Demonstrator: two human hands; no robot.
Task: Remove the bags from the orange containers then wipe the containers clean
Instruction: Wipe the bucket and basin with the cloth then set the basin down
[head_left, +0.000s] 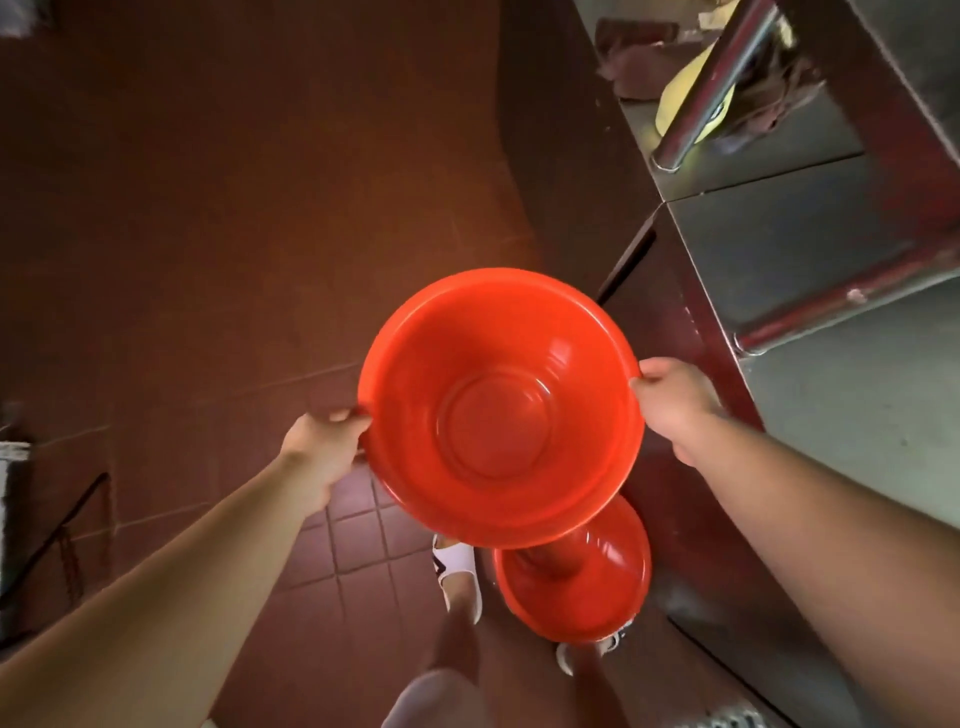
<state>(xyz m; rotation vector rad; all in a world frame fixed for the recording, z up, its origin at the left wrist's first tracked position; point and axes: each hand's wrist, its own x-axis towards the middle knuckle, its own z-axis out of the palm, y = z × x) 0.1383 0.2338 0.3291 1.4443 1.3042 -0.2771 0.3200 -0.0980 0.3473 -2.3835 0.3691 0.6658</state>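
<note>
Both hands, left hand (324, 441) and right hand (675, 400), pinch opposite rims of an orange basin (498, 405) held in the air between them. It looks light, stiff and slick, so the rolled rim seems the safest hold. Below the right hand a second orange basin (576, 587) is half hidden. No bag shows. Beyond, the steel surface (852, 395) carries blurred cloths.

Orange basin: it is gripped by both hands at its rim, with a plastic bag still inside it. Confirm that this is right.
Not quite. The head view shows both the left hand and the right hand gripping the orange basin at its rim, but no bag is inside; its interior is bare.
</note>
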